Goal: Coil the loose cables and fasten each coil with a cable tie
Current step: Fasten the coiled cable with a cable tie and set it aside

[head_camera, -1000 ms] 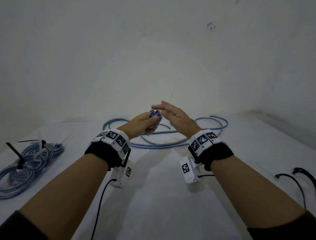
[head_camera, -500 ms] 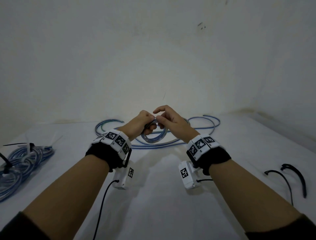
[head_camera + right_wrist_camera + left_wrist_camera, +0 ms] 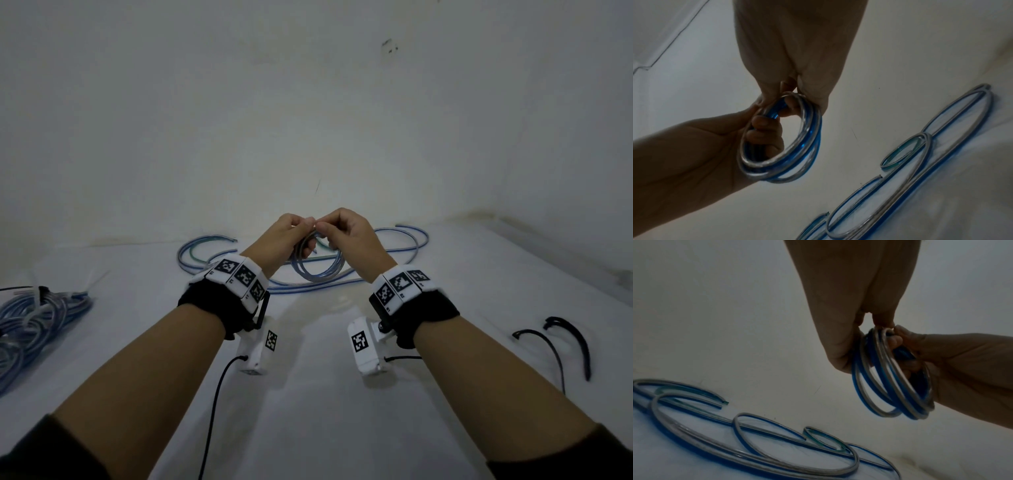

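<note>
A small coil of blue-and-silver cable (image 3: pixel 318 272) hangs in the air between both hands above the white table (image 3: pixel 308 394). My left hand (image 3: pixel 291 234) grips the coil's top with its fingers (image 3: pixel 764 129) curled through the loops. My right hand (image 3: pixel 344 234) pinches the top of the same coil (image 3: pixel 807 154) from the other side, and its fingertips (image 3: pixel 898 340) meet the left hand there. The coil (image 3: pixel 890 386) shows about three loops and I see no tie on it. Loose blue cables (image 3: pixel 205 251) lie curved on the table behind the hands.
Several tied blue coils (image 3: pixel 37 318) with black and white ties lie at the table's left edge. Two black cable ties (image 3: pixel 561 342) lie on the right. More loose cable (image 3: pixel 411 240) curves at the back right. A wall stands right behind the table.
The right hand's fingers, spread a second ago, now pinch the coil's top beside the left hand. The cable has gone from a small bunch to round hanging loops.
</note>
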